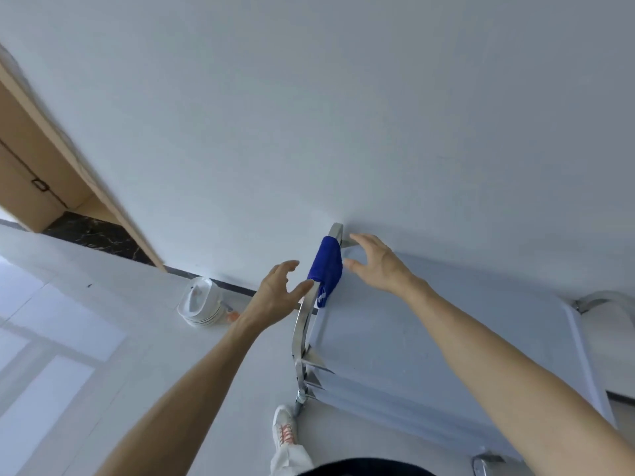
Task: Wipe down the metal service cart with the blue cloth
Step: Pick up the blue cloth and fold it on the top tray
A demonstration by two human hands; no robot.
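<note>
We reach both bare arms forward over the metal service cart [429,341], a pale, flat-topped cart with curved chrome handle bars at its ends, standing against the white wall [309,97]. Our left hand [275,293] hovers with fingers spread and loosely bent, holding nothing; its fingertips sit just beside the curved chrome handle bar [304,324] and may brush it, though we cannot tell from this angle. Our right hand [376,264] is likewise spread wide and empty, poised over the far corner of the cart top.

Between the two hands, the crumpled blue cloth [326,269] hangs draped over the upper part of the handle bar, just to the right of the left fingertips and just to the left of the right fingertips; neither hand grips it.

Beyond the left hand and further to its left, a small white lidded bin [201,304] lies on the pale tiled floor [68,321] by the dark skirting. Below the left forearm, our white shoe with pink laces [284,429] stands near the cart's caster. Far left of both hands, a tan wooden door frame [51,149] meets the wall.
</note>
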